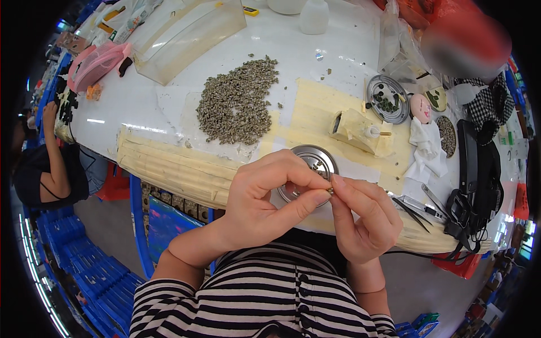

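My left hand [276,191] and my right hand [363,217] meet fingertip to fingertip over the table's near edge. Thumb and forefinger of each are pinched round a tiny metal part [330,191], mostly covered by the fingers, so its exact kind does not show. Just beneath and behind them lies a round steel dish [325,153] with a few small pieces in it. Beyond my left hand spreads a large heap of small metal parts [236,101]. A cream, tape-covered block [355,132] with a white spool-like piece on top sits past the dish.
Right of the block are a steel dish of dark pieces [387,101], a white cloth [426,149], tweezers [414,213] and a black bag [479,174]. A clear plastic tray [191,39] and pink basket [96,65] stand far left. Another person's arm [53,146] is at the left edge.
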`<state>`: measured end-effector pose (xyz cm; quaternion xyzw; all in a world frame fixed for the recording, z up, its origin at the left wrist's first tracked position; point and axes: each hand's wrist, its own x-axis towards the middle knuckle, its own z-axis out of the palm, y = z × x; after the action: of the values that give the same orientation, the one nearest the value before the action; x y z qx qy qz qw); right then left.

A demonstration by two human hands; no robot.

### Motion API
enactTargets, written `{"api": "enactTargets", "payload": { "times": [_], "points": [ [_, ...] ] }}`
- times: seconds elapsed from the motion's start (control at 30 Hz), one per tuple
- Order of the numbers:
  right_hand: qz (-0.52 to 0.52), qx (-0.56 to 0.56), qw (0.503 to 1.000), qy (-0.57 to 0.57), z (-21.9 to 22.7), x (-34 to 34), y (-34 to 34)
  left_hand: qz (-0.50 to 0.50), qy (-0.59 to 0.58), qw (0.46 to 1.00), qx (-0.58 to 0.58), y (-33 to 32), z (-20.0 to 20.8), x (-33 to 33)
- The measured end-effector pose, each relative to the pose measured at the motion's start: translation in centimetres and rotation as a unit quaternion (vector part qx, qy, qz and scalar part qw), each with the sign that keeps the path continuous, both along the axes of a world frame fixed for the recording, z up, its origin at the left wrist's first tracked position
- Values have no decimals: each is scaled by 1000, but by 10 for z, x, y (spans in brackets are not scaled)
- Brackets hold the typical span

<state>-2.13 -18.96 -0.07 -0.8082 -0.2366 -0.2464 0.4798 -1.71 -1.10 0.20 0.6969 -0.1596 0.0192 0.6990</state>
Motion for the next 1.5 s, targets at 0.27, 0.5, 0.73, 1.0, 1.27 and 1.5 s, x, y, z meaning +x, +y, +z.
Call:
{"api": "enactTargets", "payload": {
  "times": [0.27, 0.5, 0.73, 1.0, 1.27, 1.5],
  "points": [
    [-22, -3, 1000, 9, -2, 2, -3, 93, -207, 939, 260, 2, -7, 11],
    [-7, -12, 1000, 24, -1, 1, -3, 48, -131, 953, 267, 12, 2, 15],
    [8, -7, 999, 33, -3, 2, -4, 139, -189, 884, 405, 68, 18, 66],
    [10, -14, 1000, 26, -5, 2, -2, 68, -167, 876, 448, 78, 14, 107],
    [19, -18, 999, 25, -5, 3, 1, 76, -272, 810, 515, 75, 13, 103],
    [18, -27, 999, 24, -4, 3, 1, 111, -308, 767, 551, 71, 11, 99]
  ]
}}
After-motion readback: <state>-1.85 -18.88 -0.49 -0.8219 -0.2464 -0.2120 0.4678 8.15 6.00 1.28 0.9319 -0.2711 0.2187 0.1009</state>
